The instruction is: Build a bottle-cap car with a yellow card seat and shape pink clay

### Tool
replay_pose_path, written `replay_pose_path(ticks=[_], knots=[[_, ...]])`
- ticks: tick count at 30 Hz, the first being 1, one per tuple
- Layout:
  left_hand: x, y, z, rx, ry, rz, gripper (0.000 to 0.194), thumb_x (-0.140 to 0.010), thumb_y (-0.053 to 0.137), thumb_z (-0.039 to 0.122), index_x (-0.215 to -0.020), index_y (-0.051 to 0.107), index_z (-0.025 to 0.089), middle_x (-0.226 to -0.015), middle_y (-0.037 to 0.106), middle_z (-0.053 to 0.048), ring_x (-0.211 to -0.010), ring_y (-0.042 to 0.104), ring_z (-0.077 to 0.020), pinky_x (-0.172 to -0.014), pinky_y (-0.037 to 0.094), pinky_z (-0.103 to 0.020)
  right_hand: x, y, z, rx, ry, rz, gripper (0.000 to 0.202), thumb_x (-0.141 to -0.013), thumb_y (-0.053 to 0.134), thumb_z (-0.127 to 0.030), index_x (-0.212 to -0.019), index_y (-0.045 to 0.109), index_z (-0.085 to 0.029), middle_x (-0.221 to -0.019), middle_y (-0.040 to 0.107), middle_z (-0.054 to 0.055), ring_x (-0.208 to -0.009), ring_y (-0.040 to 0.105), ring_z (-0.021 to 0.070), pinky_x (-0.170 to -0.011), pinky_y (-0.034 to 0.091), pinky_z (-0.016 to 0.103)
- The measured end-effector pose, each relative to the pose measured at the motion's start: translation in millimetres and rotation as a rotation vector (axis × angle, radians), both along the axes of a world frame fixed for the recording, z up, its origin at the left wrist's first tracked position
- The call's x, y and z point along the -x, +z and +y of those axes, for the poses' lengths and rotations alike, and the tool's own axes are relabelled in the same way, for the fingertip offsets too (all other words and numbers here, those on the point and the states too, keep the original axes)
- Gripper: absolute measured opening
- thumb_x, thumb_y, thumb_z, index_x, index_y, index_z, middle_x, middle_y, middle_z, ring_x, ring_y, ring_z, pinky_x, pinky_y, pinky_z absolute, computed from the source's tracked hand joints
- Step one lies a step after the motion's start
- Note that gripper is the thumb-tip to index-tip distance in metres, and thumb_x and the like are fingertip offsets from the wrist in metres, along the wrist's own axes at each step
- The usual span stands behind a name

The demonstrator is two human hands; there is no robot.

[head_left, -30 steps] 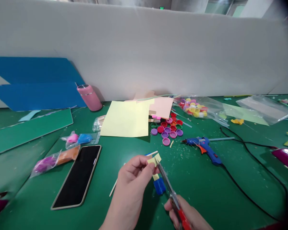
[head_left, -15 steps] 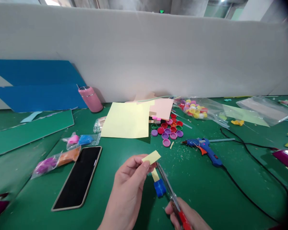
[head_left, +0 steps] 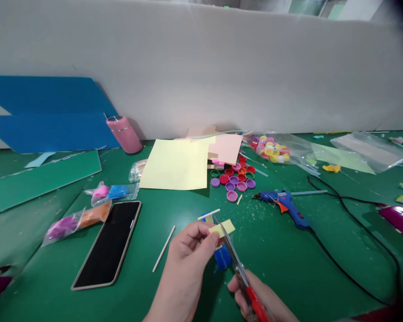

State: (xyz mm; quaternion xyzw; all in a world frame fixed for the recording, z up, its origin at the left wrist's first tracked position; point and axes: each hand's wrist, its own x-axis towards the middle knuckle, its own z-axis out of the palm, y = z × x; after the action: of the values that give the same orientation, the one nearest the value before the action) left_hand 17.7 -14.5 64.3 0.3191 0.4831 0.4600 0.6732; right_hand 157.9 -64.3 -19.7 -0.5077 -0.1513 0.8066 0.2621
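My left hand (head_left: 191,261) pinches a small strip of pale yellow paper (head_left: 227,228) between thumb and fingers. The scissors (head_left: 235,259), with red on the handles, are held in my right hand (head_left: 255,295), their blades across the strip. Below the strip, a blue piece (head_left: 222,258) lies on the table, partly hidden by my left hand and the blades. Just beyond my fingers is a thin white stick (head_left: 208,214), with more blue and pale yellow under it. Another white stick (head_left: 164,248) rests left of my left hand.
A phone (head_left: 109,243) and bagged clay (head_left: 77,222) lie left. Yellow paper (head_left: 176,165) and several bottle caps (head_left: 233,181) are ahead. At right is a blue glue gun (head_left: 285,205) with its black cord. A pink bottle (head_left: 125,135) stands by the white partition (head_left: 201,71).
My left hand and the strip have shifted slightly right and down, and the strip now lies across the scissor blades. Two white sticks and more of the blue piece have come into sight.
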Motion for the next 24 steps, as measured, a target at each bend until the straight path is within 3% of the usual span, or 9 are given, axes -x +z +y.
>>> replay_pose_path(ticks=[8, 17, 24], knots=[[-2.8, -3.7, -1.2, -0.009, 0.011, 0.016, 0.014, -0.075, 0.059, 0.023, -0.064, 0.054, 0.016, -0.070, 0.058, 0.001, -0.071, 0.050, -0.0120, -0.066, 0.038, -0.022, 1.6, 0.1, 0.8, 0.028, -0.016, -0.053, 0.032, -0.074, 0.051, -0.047, -0.063, 0.054, -0.017, -0.038, 0.041, -0.009, -0.030, 0.035, 0.0024, -0.033, 0.026, 0.014], [-4.9, -6.1, -1.8, 0.007, 0.046, 0.022, 0.014, -0.072, 0.062, 0.024, -0.063, 0.055, 0.016, -0.066, 0.057, 0.002, -0.067, 0.049, -0.0103, -0.063, 0.037, -0.020, 6.6, 5.8, 1.0, 0.085, -0.093, -0.017, 0.027, -0.070, 0.055, -0.042, -0.058, 0.054, -0.018, -0.036, 0.040, -0.009, -0.029, 0.034, 0.0029, -0.033, 0.032, 0.014], [-5.5, -5.8, -1.1, -0.004, 0.054, 0.020, 0.013, -0.073, 0.062, 0.023, -0.063, 0.056, 0.015, -0.066, 0.056, 0.002, -0.067, 0.048, -0.0101, -0.064, 0.037, -0.020, 5.0, 6.4, -1.5, 0.121, -0.086, 0.005, 0.025, -0.075, 0.047, -0.039, -0.060, 0.052, -0.018, -0.038, 0.042, -0.008, -0.028, 0.042, 0.0043, -0.033, 0.030, 0.014]])
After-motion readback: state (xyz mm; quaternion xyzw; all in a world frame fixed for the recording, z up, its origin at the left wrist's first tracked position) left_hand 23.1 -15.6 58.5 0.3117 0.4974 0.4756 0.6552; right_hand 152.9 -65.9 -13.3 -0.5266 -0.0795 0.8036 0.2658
